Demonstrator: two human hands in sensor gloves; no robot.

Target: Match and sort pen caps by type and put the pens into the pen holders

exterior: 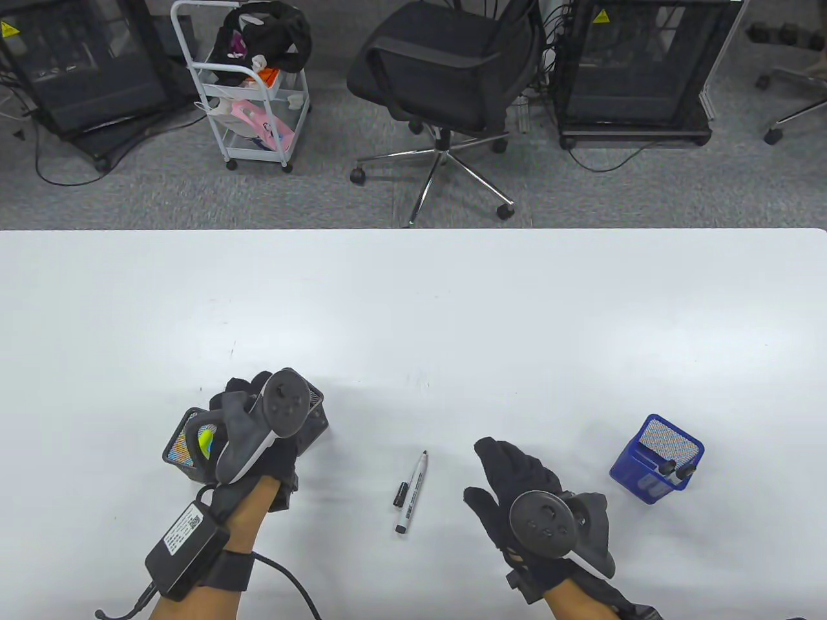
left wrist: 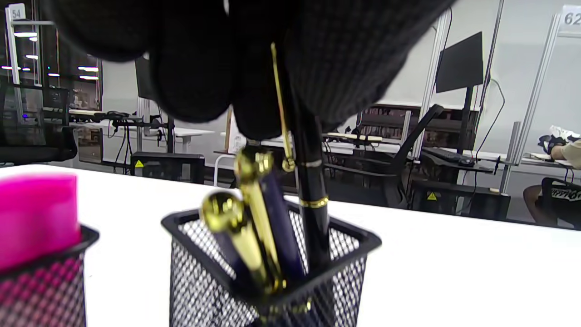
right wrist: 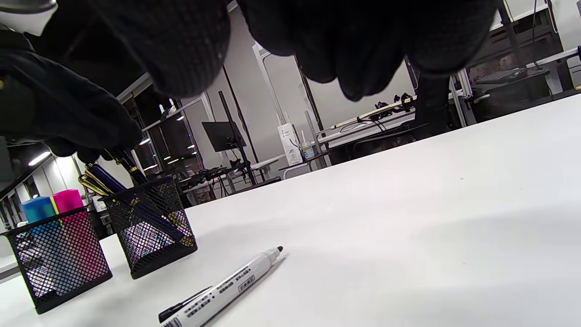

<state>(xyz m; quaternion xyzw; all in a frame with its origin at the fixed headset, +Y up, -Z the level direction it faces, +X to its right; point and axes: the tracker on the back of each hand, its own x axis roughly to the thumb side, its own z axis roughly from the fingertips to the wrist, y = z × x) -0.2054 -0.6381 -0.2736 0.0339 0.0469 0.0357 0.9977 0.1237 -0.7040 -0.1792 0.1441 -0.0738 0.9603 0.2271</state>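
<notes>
My left hand [exterior: 249, 395] hovers over a black mesh holder [exterior: 315, 420] and pinches a black pen with gold trim [left wrist: 313, 200], whose lower end is inside that holder [left wrist: 363, 238]. Two navy-and-gold pens [left wrist: 254, 227] lean in the same holder. An uncapped white marker [exterior: 413, 489] lies on the table between my hands, with its black cap [exterior: 401, 494] loose beside it. My right hand [exterior: 504, 466] hangs with fingers spread just right of the marker [right wrist: 227, 286] and holds nothing.
A second black mesh holder [exterior: 184, 452] with coloured highlighters [right wrist: 68, 200] stands left of the first. A blue mesh holder [exterior: 636, 473] with capped markers [exterior: 675, 468] sits at the right. An office chair [exterior: 446, 71] and a cart [exterior: 249, 84] stand beyond the table's far edge.
</notes>
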